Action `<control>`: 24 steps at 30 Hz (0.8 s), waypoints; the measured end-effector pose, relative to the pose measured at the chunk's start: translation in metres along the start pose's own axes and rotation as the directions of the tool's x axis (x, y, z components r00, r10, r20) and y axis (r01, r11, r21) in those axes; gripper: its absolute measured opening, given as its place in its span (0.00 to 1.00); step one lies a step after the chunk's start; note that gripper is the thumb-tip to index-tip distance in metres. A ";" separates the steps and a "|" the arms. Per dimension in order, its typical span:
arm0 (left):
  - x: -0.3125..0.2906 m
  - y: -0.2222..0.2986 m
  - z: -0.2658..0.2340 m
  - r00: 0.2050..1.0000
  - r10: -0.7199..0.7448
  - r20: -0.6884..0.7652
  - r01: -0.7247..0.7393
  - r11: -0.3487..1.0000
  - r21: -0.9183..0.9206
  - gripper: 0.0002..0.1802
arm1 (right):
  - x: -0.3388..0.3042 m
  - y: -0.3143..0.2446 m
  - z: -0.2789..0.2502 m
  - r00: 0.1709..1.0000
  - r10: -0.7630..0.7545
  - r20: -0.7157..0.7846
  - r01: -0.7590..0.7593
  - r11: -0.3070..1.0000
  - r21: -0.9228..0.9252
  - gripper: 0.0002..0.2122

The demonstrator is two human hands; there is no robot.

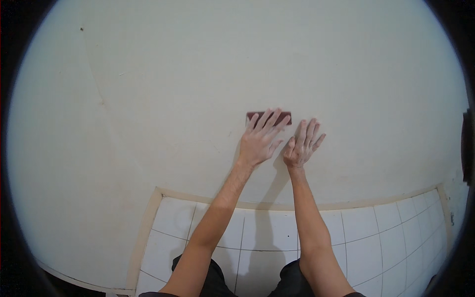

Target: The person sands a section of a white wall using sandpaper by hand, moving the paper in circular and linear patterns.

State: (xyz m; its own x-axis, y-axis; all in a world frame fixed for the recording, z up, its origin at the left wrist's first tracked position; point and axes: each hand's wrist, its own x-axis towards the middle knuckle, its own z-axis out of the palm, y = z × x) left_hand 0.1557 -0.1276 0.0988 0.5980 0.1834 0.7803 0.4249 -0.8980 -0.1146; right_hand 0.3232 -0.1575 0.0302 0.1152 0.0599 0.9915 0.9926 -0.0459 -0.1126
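A dark reddish-brown rectangular piece, perhaps sandpaper (282,117), lies flat against the pale wall (198,74). Over it rests my left hand (260,141), its fingers spread and stretched out across the piece, covering part of it. Just to the right, my right hand (302,146) is held up at the wall with fingers extended and nothing visible in it. The right fingertips look pale, as if dusty. From this view I cannot tell how firmly either palm touches the wall.
White floor tiles (267,230) meet the wall along a beige skirting strip (346,204). The wall juts out at the left, with a corner edge (157,190). A dark object (466,147) stands at the far right. My knees (292,277) show below.
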 end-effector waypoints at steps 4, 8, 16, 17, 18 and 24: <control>0.017 -0.028 -0.031 0.958 -0.212 -0.192 0.239 0.962 0.132 0.41 | -0.007 -0.005 0.002 0.998 0.063 -0.022 -0.064 0.997 -0.035 0.29; -0.027 -0.103 -0.049 0.723 -0.471 -0.505 0.571 0.819 0.054 0.37 | -0.003 -0.006 0.002 0.998 0.053 -0.025 -0.054 0.999 -0.010 0.29; -0.090 -0.115 0.011 0.529 -0.575 -0.624 0.721 0.692 -0.025 0.35 | 0.034 -0.001 -0.004 0.995 -0.050 0.088 0.054 0.998 -0.041 0.33; -0.084 -0.115 0.008 0.484 -0.611 -0.626 0.758 0.651 -0.050 0.35 | 0.056 -0.014 -0.006 0.996 -0.050 0.077 0.053 0.998 -0.040 0.33; -0.085 -0.118 0.007 0.484 -0.607 -0.630 0.757 0.652 -0.046 0.35 | 0.078 -0.035 -0.010 0.984 -0.059 0.169 0.054 0.998 0.032 0.33; -0.087 -0.115 0.002 0.497 -0.620 -0.607 0.749 0.660 -0.061 0.35 | 0.058 -0.104 -0.004 0.803 -0.296 0.517 0.256 0.955 0.149 0.36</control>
State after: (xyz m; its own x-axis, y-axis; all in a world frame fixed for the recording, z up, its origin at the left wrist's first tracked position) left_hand 0.0560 -0.0391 0.0427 -0.3793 0.4050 0.8319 0.6864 -0.4797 0.5465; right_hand 0.2265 -0.1533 0.0997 -0.1812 0.5768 0.7965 0.9833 0.1205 0.1364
